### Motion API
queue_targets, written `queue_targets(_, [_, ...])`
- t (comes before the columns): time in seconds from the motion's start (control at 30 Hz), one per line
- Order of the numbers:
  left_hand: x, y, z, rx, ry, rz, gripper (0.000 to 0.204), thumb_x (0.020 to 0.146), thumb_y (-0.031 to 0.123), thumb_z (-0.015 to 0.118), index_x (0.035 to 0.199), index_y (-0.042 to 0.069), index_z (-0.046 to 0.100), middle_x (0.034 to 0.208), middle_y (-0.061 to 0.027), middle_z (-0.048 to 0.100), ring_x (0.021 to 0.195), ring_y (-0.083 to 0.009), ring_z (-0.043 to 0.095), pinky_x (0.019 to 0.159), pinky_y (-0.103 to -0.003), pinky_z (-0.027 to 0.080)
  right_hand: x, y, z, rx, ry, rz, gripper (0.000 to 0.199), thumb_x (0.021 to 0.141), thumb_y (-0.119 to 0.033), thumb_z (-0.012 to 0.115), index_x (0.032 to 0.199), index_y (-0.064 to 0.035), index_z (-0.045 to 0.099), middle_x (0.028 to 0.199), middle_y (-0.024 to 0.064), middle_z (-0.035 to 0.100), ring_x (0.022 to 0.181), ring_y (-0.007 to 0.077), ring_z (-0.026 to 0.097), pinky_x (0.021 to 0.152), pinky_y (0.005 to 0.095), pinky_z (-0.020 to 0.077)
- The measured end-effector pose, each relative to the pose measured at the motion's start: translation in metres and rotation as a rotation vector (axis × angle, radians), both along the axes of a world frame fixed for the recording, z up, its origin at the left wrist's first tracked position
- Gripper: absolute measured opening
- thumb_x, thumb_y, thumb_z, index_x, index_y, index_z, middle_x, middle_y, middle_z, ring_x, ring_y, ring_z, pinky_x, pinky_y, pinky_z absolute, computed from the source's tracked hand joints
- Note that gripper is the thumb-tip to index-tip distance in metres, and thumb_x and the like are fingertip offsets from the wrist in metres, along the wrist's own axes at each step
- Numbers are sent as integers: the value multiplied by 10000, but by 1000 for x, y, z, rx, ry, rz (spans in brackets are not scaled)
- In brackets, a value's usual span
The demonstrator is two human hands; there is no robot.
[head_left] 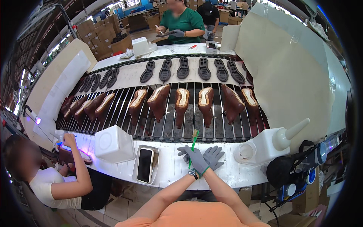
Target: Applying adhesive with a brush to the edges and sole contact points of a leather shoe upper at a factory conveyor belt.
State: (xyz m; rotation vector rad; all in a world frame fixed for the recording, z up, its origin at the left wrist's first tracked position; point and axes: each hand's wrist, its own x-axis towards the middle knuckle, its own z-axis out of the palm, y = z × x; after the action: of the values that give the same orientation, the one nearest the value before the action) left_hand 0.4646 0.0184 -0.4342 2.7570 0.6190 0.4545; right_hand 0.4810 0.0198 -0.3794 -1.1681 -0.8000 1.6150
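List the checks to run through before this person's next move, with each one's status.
1. Gloves on: ok, the right hand and left hand both wear grey gloves.
2. Brush held: ok, the green brush is in the right hand.
3. Arms uncrossed: not ok, right crosses over left.
4. Brush clear of the brown shoes: ok, a gap shows.
5. Phone clear of the hands: ok, apart on their left.
6. White bottle filled: cannot tell.

Slim green brush (194,142), tan-tipped, aslant in the right gloved grip (195,157)
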Motion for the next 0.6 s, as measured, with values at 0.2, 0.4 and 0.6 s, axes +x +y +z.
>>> queue_targets(0.2, [1,-1,-1,3,-8,8,544,907,403,583,1337,72,532,1433,-184,472,1346,-353,418,1106,-481,339,1,-2,1,28,-4,44,384,1003,-293,494,1204,-15,666,939,55,709,647,61,512,568,213,414])
queue_targets(0.4, [2,-2,-3,-2,-7,15,543,903,395,587,1341,79,531,1435,-181,470,1347,-347,416,1107,-482,338,3,-3,-2,5,18,32,369,994,-280,506,1207,-27,668,945,49,707,647,56,506,565,206,410])
queue_targets(0.6, [2,-1,-2,-2,-10,6,540,908,395,580,1344,82,529,1438,-179,466,1346,-348,416,1110,-482,337,3,-2,-3,14,16,40,390,987,-309,527,1202,-18,673,971,51,711,660,51,506,577,204,415])
